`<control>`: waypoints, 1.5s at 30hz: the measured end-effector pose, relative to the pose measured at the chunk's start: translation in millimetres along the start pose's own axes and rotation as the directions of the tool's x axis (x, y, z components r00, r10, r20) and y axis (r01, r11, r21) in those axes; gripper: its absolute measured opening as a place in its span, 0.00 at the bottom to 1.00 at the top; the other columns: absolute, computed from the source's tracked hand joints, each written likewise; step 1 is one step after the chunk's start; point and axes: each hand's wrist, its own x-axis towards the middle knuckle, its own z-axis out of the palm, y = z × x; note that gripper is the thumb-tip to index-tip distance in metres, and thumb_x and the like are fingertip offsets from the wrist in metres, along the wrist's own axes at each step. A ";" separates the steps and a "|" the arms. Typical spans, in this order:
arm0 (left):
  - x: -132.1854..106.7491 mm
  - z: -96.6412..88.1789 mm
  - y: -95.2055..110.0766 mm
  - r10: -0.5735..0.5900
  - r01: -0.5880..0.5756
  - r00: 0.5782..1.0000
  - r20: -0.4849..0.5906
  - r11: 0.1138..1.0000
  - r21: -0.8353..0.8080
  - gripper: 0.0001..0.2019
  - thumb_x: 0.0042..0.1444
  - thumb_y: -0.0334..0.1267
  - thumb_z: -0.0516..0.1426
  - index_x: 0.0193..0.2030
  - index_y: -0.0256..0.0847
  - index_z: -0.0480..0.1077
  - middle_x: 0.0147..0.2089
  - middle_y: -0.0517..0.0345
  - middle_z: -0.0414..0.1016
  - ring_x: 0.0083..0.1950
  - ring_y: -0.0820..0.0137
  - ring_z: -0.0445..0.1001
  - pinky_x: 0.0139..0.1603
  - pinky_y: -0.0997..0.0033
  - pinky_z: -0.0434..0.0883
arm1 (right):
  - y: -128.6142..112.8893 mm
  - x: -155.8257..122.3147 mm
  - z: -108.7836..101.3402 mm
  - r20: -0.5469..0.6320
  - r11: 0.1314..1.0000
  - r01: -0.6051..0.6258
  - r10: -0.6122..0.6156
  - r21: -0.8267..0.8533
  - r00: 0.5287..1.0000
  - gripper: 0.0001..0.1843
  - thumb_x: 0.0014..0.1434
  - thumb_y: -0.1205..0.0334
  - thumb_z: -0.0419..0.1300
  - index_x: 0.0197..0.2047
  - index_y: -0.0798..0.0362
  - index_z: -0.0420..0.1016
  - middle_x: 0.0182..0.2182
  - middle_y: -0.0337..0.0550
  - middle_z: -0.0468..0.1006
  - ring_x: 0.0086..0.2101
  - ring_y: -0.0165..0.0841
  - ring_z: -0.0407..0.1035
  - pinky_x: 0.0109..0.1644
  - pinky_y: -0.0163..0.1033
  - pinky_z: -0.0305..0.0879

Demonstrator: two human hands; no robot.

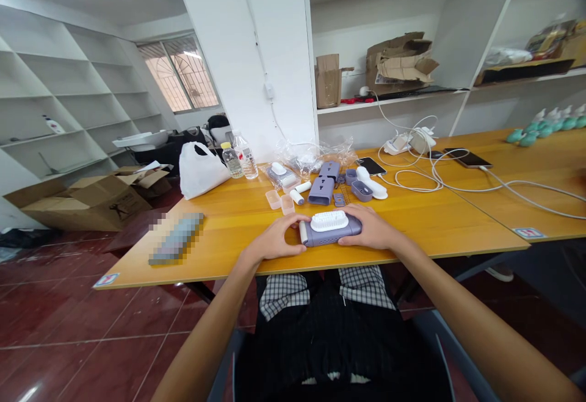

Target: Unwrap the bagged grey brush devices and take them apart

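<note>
Purple plastic case (330,236) sits near the close edge of the wood table (425,225), and your left hand (274,238) and right hand (368,229) press in on its ends, so a slip could knock off the white brush top (329,221).

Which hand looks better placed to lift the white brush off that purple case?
Probably the right hand: its fingers rest on the case right beside the white brush. The left hand holds the case's other end, by the roller.
</note>
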 end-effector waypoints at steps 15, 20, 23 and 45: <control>3.5 7.5 0.5 0.000 0.011 0.998 -0.071 0.989 0.149 0.31 0.54 0.42 0.69 0.66 0.48 0.72 0.65 0.50 0.79 0.62 0.50 0.79 0.68 0.42 0.73 | -1.7 0.4 -0.5 0.001 1.000 -0.004 0.004 -0.004 1.000 0.43 0.51 0.40 0.77 0.67 0.42 0.74 0.64 0.51 0.77 0.63 0.57 0.70 0.69 0.67 0.62; 3.4 7.5 2.0 -0.015 0.026 0.998 -0.067 0.986 0.163 0.33 0.53 0.41 0.68 0.67 0.48 0.72 0.66 0.49 0.79 0.63 0.49 0.78 0.69 0.42 0.72 | -2.2 0.2 -0.5 0.003 1.000 -0.003 0.003 -0.005 1.000 0.42 0.52 0.40 0.76 0.67 0.42 0.74 0.64 0.51 0.77 0.63 0.56 0.70 0.70 0.66 0.61; 3.8 6.4 4.1 -0.036 0.045 0.998 -0.060 0.986 0.158 0.34 0.54 0.41 0.68 0.68 0.46 0.71 0.64 0.49 0.80 0.60 0.51 0.79 0.67 0.44 0.74 | -2.4 0.2 0.1 -0.004 1.000 -0.008 0.007 -0.010 1.000 0.43 0.52 0.40 0.76 0.68 0.42 0.74 0.64 0.51 0.77 0.64 0.57 0.69 0.69 0.67 0.61; 4.0 8.1 2.1 0.015 -0.005 0.998 -0.056 0.985 0.175 0.33 0.56 0.40 0.66 0.70 0.45 0.70 0.71 0.47 0.75 0.68 0.49 0.76 0.73 0.42 0.69 | -1.6 -0.1 0.3 0.002 1.000 -0.013 0.013 -0.023 1.000 0.42 0.53 0.40 0.76 0.67 0.44 0.74 0.65 0.52 0.76 0.64 0.56 0.69 0.70 0.66 0.61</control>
